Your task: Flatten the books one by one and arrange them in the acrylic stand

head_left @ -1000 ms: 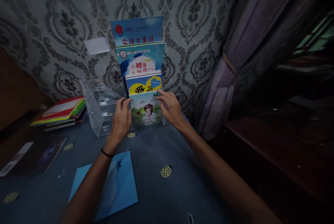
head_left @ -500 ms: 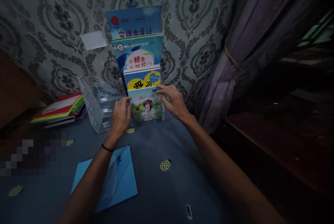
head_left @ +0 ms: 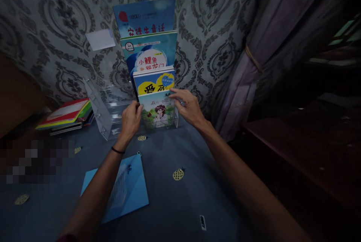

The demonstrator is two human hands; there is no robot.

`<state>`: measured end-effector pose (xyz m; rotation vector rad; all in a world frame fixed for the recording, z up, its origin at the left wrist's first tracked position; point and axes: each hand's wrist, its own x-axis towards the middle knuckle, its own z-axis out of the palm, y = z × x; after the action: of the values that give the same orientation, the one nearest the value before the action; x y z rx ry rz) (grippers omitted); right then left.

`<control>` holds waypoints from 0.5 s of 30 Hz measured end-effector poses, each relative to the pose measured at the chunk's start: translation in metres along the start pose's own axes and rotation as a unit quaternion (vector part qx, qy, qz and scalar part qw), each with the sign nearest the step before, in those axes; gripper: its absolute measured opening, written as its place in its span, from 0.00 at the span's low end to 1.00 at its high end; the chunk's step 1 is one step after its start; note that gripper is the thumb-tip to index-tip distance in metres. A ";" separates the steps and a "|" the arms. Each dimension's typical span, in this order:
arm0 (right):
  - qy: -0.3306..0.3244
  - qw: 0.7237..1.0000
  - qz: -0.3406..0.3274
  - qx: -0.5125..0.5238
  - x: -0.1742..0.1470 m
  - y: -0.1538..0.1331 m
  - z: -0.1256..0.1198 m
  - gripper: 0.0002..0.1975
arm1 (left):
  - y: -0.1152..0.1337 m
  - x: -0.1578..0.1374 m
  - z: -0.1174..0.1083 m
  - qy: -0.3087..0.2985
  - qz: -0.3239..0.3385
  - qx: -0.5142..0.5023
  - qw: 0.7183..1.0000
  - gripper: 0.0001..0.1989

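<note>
Framing the front book from both sides, your hands meet at its edges, with the picture cover facing you between them. Your left hand is at the book's left edge, fingers curled in and thumb against the border, holding it there. Your right hand touches the upper right corner, its forefinger at the top edge and its thumb lower down; you can't tell from this view whether they pinch the cover. The book stands at the lowest tier on the right side of the clear rack, leaning back slightly. Directly behind it rises the yellow-and-blue book, then the teal book, and highest of all the tall blue book, each partly covered by the one ahead. Nearer you, the flat blue book lies on the tablecloth, partly beneath your left forearm. Left of the rack, well apart from your hands, sits a pile of colored folders.
</note>
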<state>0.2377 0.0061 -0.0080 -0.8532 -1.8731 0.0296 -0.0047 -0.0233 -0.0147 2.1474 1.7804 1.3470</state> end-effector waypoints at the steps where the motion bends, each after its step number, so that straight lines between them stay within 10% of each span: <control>1: -0.001 1.000 0.002 0.006 0.000 0.000 0.000 0.14 | 0.001 0.001 -0.001 -0.009 -0.006 0.003 1.000 0.10; 15: 0.040 0.997 0.030 0.055 0.002 -0.007 -0.005 0.14 | -0.005 0.010 0.004 -0.040 -0.043 -0.054 0.997 0.20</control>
<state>0.2372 0.0005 -0.0011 -0.8220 -1.7539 0.1315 -0.0060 -0.0117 -0.0141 2.0150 1.7085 1.2873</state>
